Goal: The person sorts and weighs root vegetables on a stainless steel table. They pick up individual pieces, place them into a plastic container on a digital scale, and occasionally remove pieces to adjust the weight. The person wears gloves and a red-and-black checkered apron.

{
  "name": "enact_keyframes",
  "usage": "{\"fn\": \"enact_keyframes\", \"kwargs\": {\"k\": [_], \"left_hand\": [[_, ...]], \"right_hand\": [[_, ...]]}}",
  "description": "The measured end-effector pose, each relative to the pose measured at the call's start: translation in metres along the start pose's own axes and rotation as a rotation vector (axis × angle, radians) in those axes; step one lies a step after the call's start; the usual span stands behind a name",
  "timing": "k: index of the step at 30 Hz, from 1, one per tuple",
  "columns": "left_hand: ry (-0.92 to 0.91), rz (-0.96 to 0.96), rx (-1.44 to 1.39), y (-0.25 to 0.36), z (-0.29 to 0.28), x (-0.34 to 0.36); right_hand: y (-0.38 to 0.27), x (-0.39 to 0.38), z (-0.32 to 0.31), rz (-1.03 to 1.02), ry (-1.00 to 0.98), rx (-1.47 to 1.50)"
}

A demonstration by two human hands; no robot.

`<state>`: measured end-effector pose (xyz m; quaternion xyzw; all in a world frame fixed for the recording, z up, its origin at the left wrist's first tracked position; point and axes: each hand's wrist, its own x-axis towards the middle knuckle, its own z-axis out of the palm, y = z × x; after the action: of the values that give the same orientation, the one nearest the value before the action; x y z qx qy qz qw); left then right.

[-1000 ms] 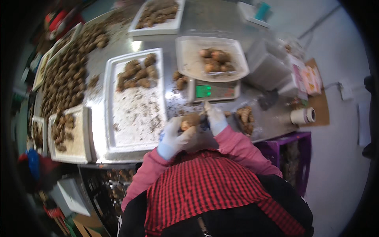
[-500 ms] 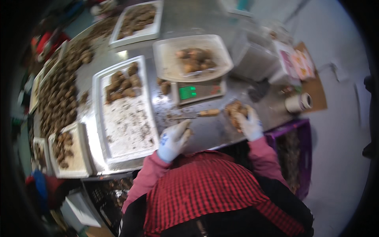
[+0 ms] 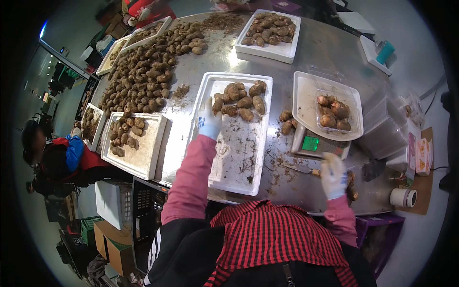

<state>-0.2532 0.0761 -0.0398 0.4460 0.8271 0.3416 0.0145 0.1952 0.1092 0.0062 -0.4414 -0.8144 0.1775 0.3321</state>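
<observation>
My left hand [image 3: 209, 120], in a white glove, reaches out over a white foam tray [image 3: 239, 153], fingers apart, its tips at the nearest of several brown tubers [image 3: 244, 100] at the tray's far end. My right hand [image 3: 333, 174], also gloved, rests open on the metal table just in front of a small scale [image 3: 313, 143]. On the scale sits a white dish [image 3: 306, 95] holding a clear tub of tubers [image 3: 334, 112]. A knife [image 3: 299, 168] lies left of my right hand, and a few tubers [image 3: 353, 190] lie just to its right.
A large heap of tubers [image 3: 143, 71] covers the table's far left. More white trays with tubers stand at the left [image 3: 136, 143] and far middle [image 3: 270, 33]. A tape roll [image 3: 403, 197] sits at the right edge. Another person [image 3: 52, 153] works at the left.
My hands were together at the table's near edge. The left has since stretched forward to the tubers on the tray; the right swung to the tubers at the right, then back beside the scale.
</observation>
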Motion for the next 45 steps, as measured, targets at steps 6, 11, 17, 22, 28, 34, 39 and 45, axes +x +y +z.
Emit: {"fn": "enact_keyframes", "kwargs": {"k": [6, 11, 17, 22, 28, 34, 39, 45], "left_hand": [[-0.194, -0.219, -0.283, -0.03, 0.016, 0.025], [-0.444, -0.665, -1.528, -0.001, -0.002, -0.026], [-0.757, -0.598, -1.952, 0.039, -0.011, -0.113], [-0.806, -0.667, -2.016, 0.064, -0.026, -0.158], [-0.619, -0.567, -1.675, 0.087, -0.028, -0.185], [-0.76, -0.404, -1.762, 0.102, -0.032, -0.204], [-0.778, -0.669, -1.905, 0.109, -0.032, -0.212], [-0.813, -0.635, -2.055, 0.102, -0.029, -0.207]], "right_hand": [[-0.082, 0.033, 0.064, -0.187, -0.448, 0.318], [-0.094, 0.054, 0.07, -0.124, -0.454, 0.385], [-0.104, 0.065, 0.079, 0.247, -0.475, 0.665], [-0.115, 0.063, 0.076, 0.432, -0.646, 0.851], [-0.122, 0.049, 0.077, 0.006, -0.434, 0.725], [-0.129, 0.034, 0.082, -0.129, -0.358, 0.559], [-0.121, 0.055, 0.084, 0.259, -0.299, 0.514], [-0.11, 0.059, 0.068, 0.501, -0.371, 0.806]]}}
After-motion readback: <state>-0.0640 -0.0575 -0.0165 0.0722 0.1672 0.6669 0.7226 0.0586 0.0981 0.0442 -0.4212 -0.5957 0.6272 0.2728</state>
